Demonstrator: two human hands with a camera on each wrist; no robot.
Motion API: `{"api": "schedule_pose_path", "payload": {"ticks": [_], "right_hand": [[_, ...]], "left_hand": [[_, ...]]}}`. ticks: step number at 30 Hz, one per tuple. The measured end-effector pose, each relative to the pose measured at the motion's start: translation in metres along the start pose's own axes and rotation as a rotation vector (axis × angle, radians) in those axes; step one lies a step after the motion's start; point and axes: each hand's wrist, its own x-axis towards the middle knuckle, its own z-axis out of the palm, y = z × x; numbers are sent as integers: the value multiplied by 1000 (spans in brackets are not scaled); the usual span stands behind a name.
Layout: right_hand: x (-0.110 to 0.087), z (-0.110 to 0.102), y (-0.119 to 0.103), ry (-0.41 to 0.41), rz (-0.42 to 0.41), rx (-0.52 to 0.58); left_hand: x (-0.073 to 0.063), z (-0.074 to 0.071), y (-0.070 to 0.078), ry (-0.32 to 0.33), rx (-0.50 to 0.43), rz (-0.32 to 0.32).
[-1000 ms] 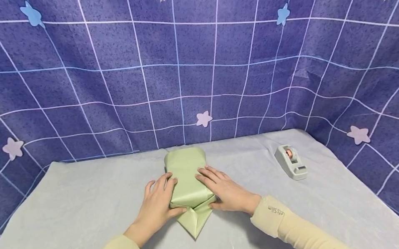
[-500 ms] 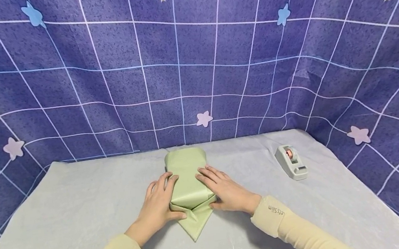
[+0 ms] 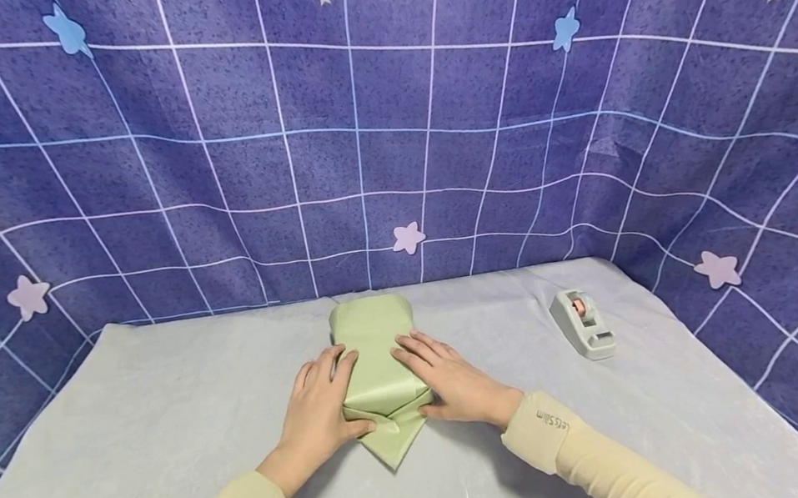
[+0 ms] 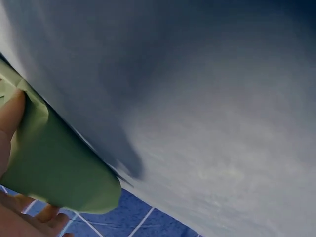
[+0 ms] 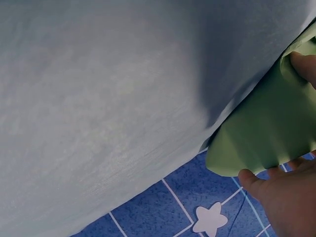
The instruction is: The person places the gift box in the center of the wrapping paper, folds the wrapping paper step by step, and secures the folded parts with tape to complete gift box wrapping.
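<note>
A box wrapped in light green paper (image 3: 379, 352) lies lengthwise on the cloth-covered table in the head view. At its near end the paper is folded in from both sides, leaving a pointed flap (image 3: 393, 449) toward me. My left hand (image 3: 319, 407) grips the box's left side, fingertips on the top edge and thumb pressing the near fold. Opposite it, my right hand (image 3: 457, 378) holds the right side, fingers over the top and thumb at the near corner. Both wrist views show the green side wall (image 4: 61, 168) between thumb and fingers.
A pale grey tape dispenser (image 3: 583, 326) with an orange-pink core stands at the right of the table. The table wears a light grey cloth (image 3: 198, 393). Behind and to the sides hangs a purple-blue curtain (image 3: 326, 157) with grid lines and stars.
My left thumb has shifted slightly along the near fold, and that fold now lies flatter. The flap's tip has moved a little right and away from me. My right hand stays put.
</note>
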Motion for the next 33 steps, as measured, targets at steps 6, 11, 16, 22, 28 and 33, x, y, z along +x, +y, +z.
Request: {"api": "schedule_pose_path", "payload": {"ticks": [6, 11, 16, 22, 28, 33], "right_hand": [[1, -1, 0, -2, -1, -6], [1, -1, 1, 0, -7, -6], [1, -1, 1, 1, -9, -5], [1, 0, 1, 3, -8, -11], [1, 1, 0, 2, -8, -14], [0, 2, 0, 1, -1, -18]], "left_hand": [[0, 1, -3, 12, 69, 76], [-2, -3, -7, -52, 20, 80], [-3, -9, -5, -107, -1, 45], [-2, -8, 6, -72, 16, -9], [-3, -2, 20, -85, 83, -73], [-1, 1, 27, -65, 147, -95]]}}
